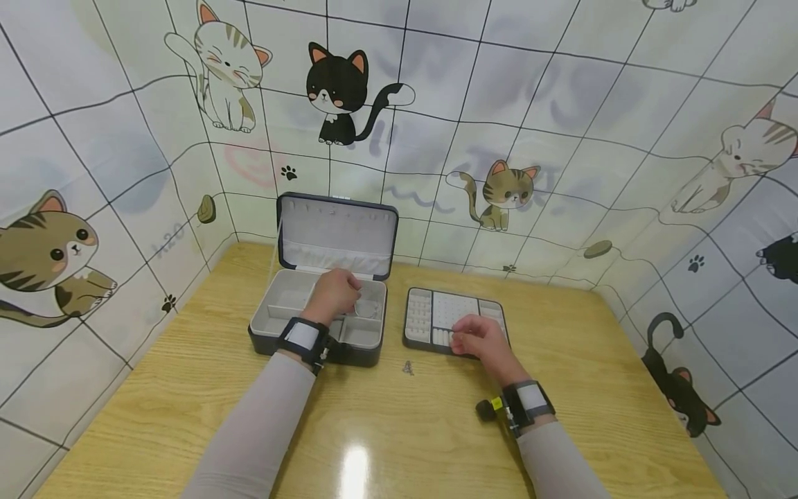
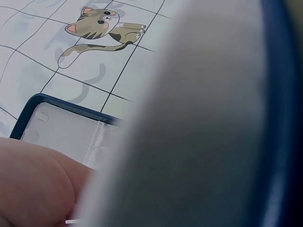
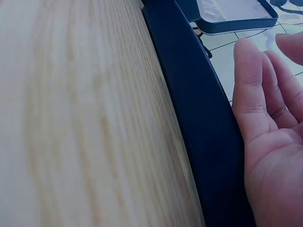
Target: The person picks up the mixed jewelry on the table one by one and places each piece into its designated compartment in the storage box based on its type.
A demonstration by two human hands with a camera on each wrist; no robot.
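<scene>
A dark jewelry box (image 1: pixel 316 352) stands with its lid (image 1: pixel 337 232) raised, showing pale divided compartments inside. My left hand (image 1: pixel 333 294) is over the compartments, fingers curled, and a thin silvery bracelet (image 1: pixel 366 310) hangs at its fingertips. In the left wrist view only part of the left hand (image 2: pixel 35 182) shows, and the box's blurred wall hides its fingertips. My right hand (image 1: pixel 483 341) hovers at the near edge of a dark-rimmed jewelry tray (image 1: pixel 455 305). In the right wrist view the right hand's fingers (image 3: pixel 248 80) are loosely bent, the thumb apart from them, with nothing visible between.
Between box and tray, toward me, lies a small cluster of silvery jewelry (image 1: pixel 408 368). The tray has ring rolls and a dotted panel. Wooden tabletop (image 1: pixel 399 430) surrounds everything, and a cat-print cloth (image 1: pixel 424 138) hangs behind.
</scene>
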